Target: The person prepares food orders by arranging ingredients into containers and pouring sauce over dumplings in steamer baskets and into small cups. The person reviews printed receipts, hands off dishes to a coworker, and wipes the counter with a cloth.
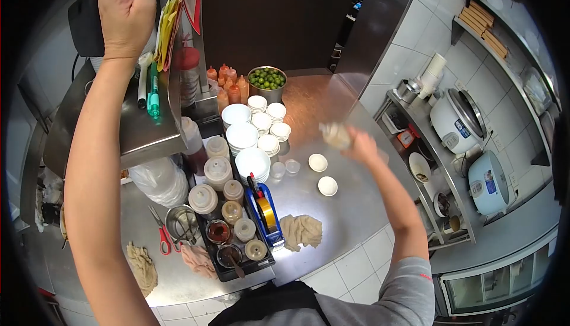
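My right hand [361,146] is closed around a squeeze bottle [336,136] with pale contents, blurred by motion. The bottle is tilted, its nozzle pointing left above the steel counter [356,207]. Just below it stand two small white bowls [317,162], apart from each other; what they hold is hard to make out. My left hand [123,14] is raised at the top left, in front of a dark object [83,26] above a steel shelf [119,127]. Its thumb stands apart from the fingers, whose tips the frame cuts off.
Stacked white bowls [242,136], orange squeeze bottles [234,93] and a pot of green limes [267,83] line the back. A black tray [222,274] of sauce containers, a blue tape dispenser [265,216] and a cloth [301,232] are nearer. Rice cookers [454,127] stand right.
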`<state>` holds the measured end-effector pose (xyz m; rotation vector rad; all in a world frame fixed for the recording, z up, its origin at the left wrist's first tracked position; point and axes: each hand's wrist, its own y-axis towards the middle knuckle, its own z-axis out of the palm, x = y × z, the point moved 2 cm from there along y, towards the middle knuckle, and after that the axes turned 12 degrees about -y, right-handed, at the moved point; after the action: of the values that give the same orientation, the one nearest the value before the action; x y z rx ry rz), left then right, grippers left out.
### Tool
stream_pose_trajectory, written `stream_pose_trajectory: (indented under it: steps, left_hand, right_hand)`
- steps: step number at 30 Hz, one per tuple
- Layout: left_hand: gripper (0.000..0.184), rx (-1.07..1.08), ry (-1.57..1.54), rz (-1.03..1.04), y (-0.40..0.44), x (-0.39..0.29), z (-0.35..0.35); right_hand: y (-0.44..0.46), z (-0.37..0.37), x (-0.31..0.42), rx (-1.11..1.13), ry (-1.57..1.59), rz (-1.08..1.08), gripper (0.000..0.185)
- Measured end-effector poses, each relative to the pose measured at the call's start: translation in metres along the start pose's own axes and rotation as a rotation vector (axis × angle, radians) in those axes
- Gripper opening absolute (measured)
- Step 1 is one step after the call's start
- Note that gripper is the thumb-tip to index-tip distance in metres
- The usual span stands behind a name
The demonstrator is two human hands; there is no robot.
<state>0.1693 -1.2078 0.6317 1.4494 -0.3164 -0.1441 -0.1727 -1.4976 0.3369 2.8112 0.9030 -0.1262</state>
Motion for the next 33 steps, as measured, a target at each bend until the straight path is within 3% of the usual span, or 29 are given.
stream_pose_trajectory:
  steps: [2,5,8,9,12,16,19,23,29,32,33]
  left_hand:
    - [0.032,-0.011,0.029,0.107,-0.002,0.010,0.002]
    - [0.032,-0.019,-0.025,0.039,-0.004,-0.004,0.009]
    - [0.032,-0.010,-0.041,0.115,-0.007,-0.002,0.011]
    - [0.031,0.006,0.003,-0.004,-0.005,-0.001,0.008]
    - [0.031,0.012,-0.062,0.102,-0.007,-0.005,0.011]
    - [0.029,0.063,-0.021,-0.041,-0.003,-0.021,0.010]
    - [0.027,0.057,-0.007,0.102,-0.006,-0.008,0.009]
    - [0.028,0.088,-0.148,0.064,-0.010,0.038,0.003]
    - [0.028,0.104,-0.116,0.050,-0.010,0.038,0.004]
    - [0.028,0.127,-0.129,0.029,-0.011,0.042,0.003]
    - [0.027,0.116,-0.153,0.021,-0.011,0.041,0.004]
  right_hand:
    - [-0.019,0.048,-0.012,0.150,-0.219,-0.026,0.076]
    - [-0.038,0.080,-0.020,0.217,-0.318,-0.091,0.062]
    - [-0.036,0.105,-0.029,0.149,-0.421,-0.126,0.060]
    - [-0.036,0.105,-0.028,0.150,-0.432,-0.134,0.058]
    - [-0.029,0.103,-0.026,0.167,-0.453,-0.149,0.051]
    - [-0.022,0.100,-0.021,0.205,-0.463,-0.166,0.046]
    - [-0.021,0.099,-0.020,0.207,-0.470,-0.170,0.047]
    - [-0.022,0.099,-0.022,0.205,-0.469,-0.190,0.047]
    - [-0.022,0.107,-0.025,0.203,-0.441,-0.175,0.049]
    - [-0.027,0.099,-0.022,0.168,-0.398,-0.166,0.030]
    - [-0.030,0.096,-0.021,0.199,-0.357,-0.125,0.037]
